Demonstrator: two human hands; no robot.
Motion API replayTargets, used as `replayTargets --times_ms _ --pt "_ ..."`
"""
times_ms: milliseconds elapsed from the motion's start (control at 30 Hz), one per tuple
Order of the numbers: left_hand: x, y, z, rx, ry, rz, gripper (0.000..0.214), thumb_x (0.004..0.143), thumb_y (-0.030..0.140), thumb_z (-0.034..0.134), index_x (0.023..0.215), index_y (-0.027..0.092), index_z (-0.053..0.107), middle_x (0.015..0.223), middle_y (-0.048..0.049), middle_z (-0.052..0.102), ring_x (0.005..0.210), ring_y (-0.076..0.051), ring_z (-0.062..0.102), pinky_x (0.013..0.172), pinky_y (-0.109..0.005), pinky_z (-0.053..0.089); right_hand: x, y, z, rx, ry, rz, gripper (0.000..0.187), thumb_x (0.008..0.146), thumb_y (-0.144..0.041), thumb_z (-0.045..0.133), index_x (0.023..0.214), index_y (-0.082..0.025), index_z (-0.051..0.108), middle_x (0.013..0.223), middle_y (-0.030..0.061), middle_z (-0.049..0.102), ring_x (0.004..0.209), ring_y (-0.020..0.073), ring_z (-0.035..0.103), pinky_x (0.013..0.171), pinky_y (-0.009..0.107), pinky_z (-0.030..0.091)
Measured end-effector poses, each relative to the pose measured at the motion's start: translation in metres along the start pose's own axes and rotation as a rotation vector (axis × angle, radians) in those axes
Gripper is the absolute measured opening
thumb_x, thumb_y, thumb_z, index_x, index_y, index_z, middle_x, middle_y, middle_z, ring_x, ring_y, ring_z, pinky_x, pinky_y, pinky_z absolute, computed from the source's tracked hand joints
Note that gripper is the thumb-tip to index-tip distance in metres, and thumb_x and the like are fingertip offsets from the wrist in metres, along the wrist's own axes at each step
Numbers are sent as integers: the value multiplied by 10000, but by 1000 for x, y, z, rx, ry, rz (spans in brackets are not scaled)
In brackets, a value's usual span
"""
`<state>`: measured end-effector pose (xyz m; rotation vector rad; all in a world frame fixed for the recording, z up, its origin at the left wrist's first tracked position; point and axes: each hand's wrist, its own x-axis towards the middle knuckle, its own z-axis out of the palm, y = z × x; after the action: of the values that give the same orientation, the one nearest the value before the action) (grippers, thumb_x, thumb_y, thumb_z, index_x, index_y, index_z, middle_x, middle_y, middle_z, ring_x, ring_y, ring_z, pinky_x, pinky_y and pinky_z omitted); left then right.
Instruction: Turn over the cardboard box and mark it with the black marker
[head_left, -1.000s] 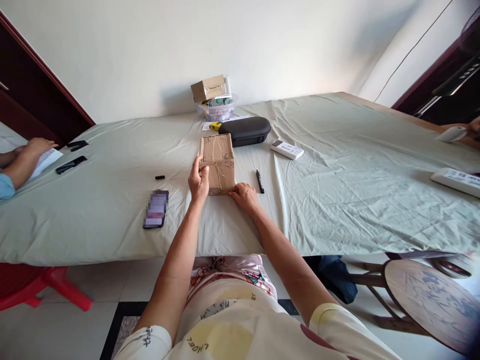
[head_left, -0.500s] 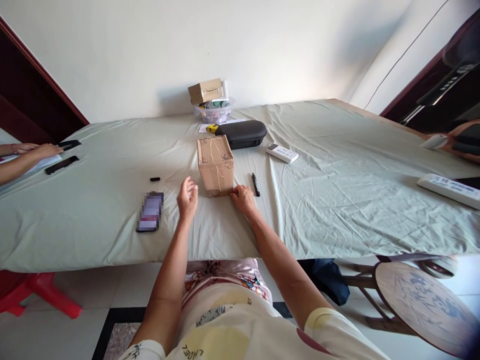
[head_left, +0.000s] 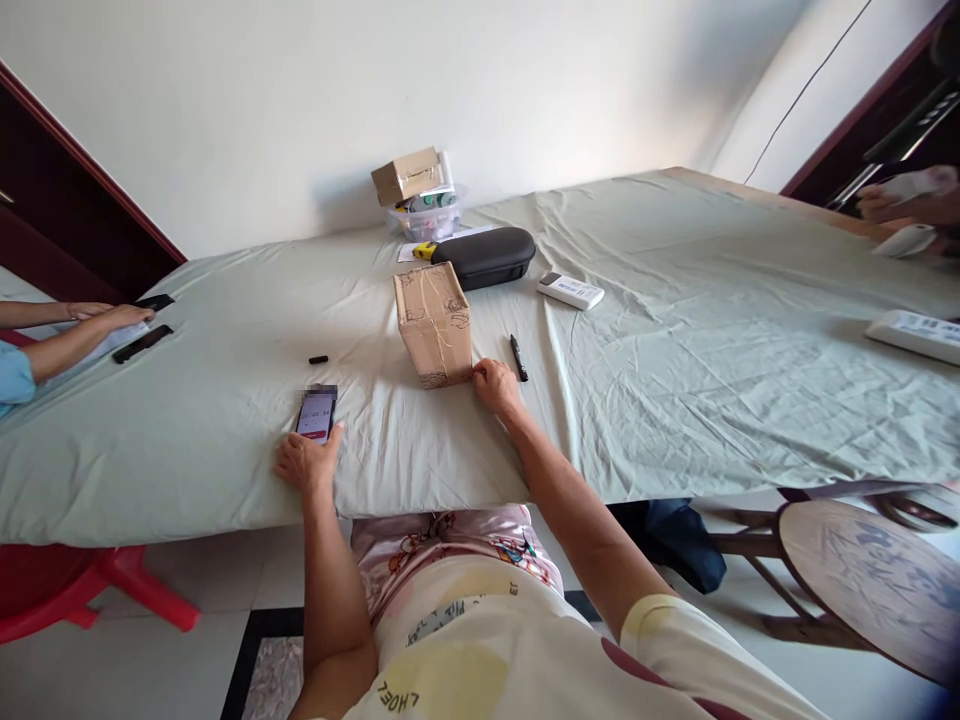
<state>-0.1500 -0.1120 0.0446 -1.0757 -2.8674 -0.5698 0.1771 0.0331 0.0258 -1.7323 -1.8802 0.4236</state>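
Observation:
A tied cardboard box [head_left: 435, 345] with dark scribbled drawings stands on the cloth in front of me. My right hand [head_left: 495, 387] rests at its lower right corner, fingers curled together, and I see nothing in them. Just right of that hand lies a black marker [head_left: 518, 358]; its small black cap [head_left: 318, 360] is apart, on the left. My left hand [head_left: 307, 458] is closed around the lower end of a smartphone [head_left: 316, 415], thumb along the right edge. The phone lies face up with digits and a red button on its screen.
Behind the box are a black hard case [head_left: 487, 257] and a plastic tub [head_left: 427, 218] with a smaller carton [head_left: 406, 178] on top. A white device [head_left: 571, 290] lies to the right. Another person's hands [head_left: 112, 318] are at the left edge, near a dark phone [head_left: 142, 344].
My left hand has moved from beside the box, left and toward me, onto the smartphone. The right hand stays by the box corner. The whole view has shifted slightly.

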Motion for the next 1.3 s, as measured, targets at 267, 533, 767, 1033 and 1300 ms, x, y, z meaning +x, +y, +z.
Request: replayTargets --times_ms 267,533,767,1033,1300 --pt "-5 6 2 -10 4 14 705 878 459 716 1394 30 497 1377 -321 625 1368 -425 584 1129 -540 454 5 8 -2 212 137 76 301 901 -224 501 1035 -208 769 967 73 799 881 226 690 831 317 515" --pt "-10 5 -3 -12 -10 -18 861 772 518 802 1413 40 480 1351 -335 619 1303 -478 607 1046 -591 510 6 9 -9 351 185 125 261 888 -280 511 985 -220 745 940 78 795 863 237 716 852 354 536" --pt "-11 3 -2 -96 -67 -48 844 726 551 819 1297 -18 569 1340 -365 597 1347 -472 561 1129 -564 476 5 4 -18 628 284 162 264 863 -315 494 1011 -205 682 947 75 773 830 215 726 851 347 566" --pt "-29 25 -4 -359 112 46 843 753 488 813 1422 88 491 1339 -233 591 1384 -392 520 1166 -514 471 -5 -2 -34 1002 274 22 319 901 -538 554 998 -239 607 848 27 692 718 154 646 660 274 530" --pt "-91 91 -3 -724 291 444 892 720 459 866 1440 187 415 1339 -189 551 1275 -368 580 1115 -518 499 -27 -8 -41 1150 -1086 -330 651 768 -567 890 1231 -198 617 952 59 805 680 140 745 509 185 501"
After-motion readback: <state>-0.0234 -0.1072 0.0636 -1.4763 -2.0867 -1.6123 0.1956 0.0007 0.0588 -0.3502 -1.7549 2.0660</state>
